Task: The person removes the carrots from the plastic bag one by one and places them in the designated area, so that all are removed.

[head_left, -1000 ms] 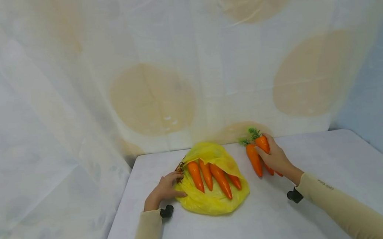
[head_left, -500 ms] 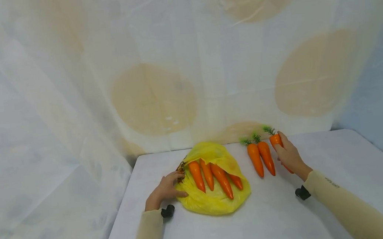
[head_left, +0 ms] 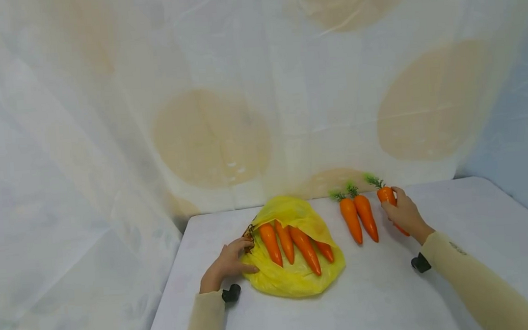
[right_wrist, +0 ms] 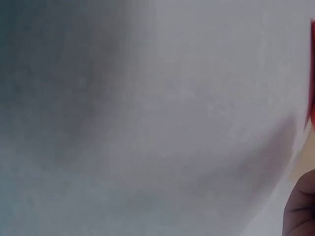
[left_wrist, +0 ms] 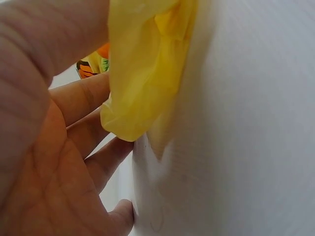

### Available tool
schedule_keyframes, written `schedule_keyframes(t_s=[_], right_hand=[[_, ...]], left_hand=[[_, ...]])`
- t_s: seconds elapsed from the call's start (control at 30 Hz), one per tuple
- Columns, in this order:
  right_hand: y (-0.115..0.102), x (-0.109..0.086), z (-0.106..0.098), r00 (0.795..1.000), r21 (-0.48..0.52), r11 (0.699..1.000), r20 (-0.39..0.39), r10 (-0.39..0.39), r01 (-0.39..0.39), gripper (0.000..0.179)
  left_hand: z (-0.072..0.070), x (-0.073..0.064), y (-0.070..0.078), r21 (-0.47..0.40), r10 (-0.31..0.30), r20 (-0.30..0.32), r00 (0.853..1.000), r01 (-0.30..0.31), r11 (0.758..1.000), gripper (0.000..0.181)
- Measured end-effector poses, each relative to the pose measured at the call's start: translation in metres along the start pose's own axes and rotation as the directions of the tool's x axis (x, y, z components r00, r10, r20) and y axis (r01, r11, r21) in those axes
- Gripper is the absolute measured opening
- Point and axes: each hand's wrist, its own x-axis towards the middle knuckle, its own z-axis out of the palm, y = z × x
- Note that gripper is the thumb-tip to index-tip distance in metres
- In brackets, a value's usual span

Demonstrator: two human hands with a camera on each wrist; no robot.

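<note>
A: Biggest stuff around the hands?
B: Spotted backdrop [head_left: 327,145] beyond both, then white table [head_left: 370,300] under them.
A: Bag?
B: Yellow bag [head_left: 291,286], just R of the L hand [head_left: 229,258], mouth gaping twd the person.
A: L hand doing what?
B: Spread wide, thumb well apart from fingers, touching the bag's near edge. No real pinch AFAICT; L wrist view has some fingertips behind the plastic.
A: And the R hand [head_left: 405,214]?
B: Gripping one carrot, the held carrot [head_left: 386,196], by its thick end. R wrist cam's mostly blur, just a red sliver.
A: Other carrots?
B: Row pair [head_left: 351,220] on the table, side by side, L of the R hand. Four bagged carrots [head_left: 270,244] R of the L hand, tips twd the person. Smallest: green top [head_left: 375,180] on the held one, poking out up-left of the R hand.
A: So which step?
B: IMO, placing or picking a carrot at the row's end, L hand steadying the bag. Can't tell which, nor if it's touching the table.
A: Next move calls for?
B: If it's going down: lay it flat, clear of the pair, then loosen fingers. If up: firm hold, lift w/o knocking the neighbor.
</note>
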Motion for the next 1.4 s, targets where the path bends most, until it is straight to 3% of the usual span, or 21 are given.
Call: schedule_keyframes(t_s=[0.5,0.83,1.1,1.4], right_hand=[[-0.001,0.006,0.011,0.988,-0.105,0.988,0.093,0.126,-0.116,0.087],[-0.005,0.006,0.011,0.995,-0.154,0.987,0.079,0.058,-0.046,0.083],[-0.008,0.01,0.009,0.989,-0.15,0.984,0.088,0.115,-0.101,0.08],[-0.003,0.006,0.007,0.989,-0.137,0.986,0.097,0.109,-0.096,0.078]], left_hand=[[-0.001,-0.002,0.003,-0.004,0.003,-0.002,1.0,-0.003,1.0,0.071],[-0.002,-0.002,0.005,-0.004,0.002,-0.005,1.0,-0.002,1.0,0.071],[-0.003,0.0,0.004,0.001,-0.002,-0.01,1.0,0.002,1.0,0.07],[-0.003,-0.001,0.003,-0.011,-0.01,0.004,1.0,0.01,1.0,0.072]])
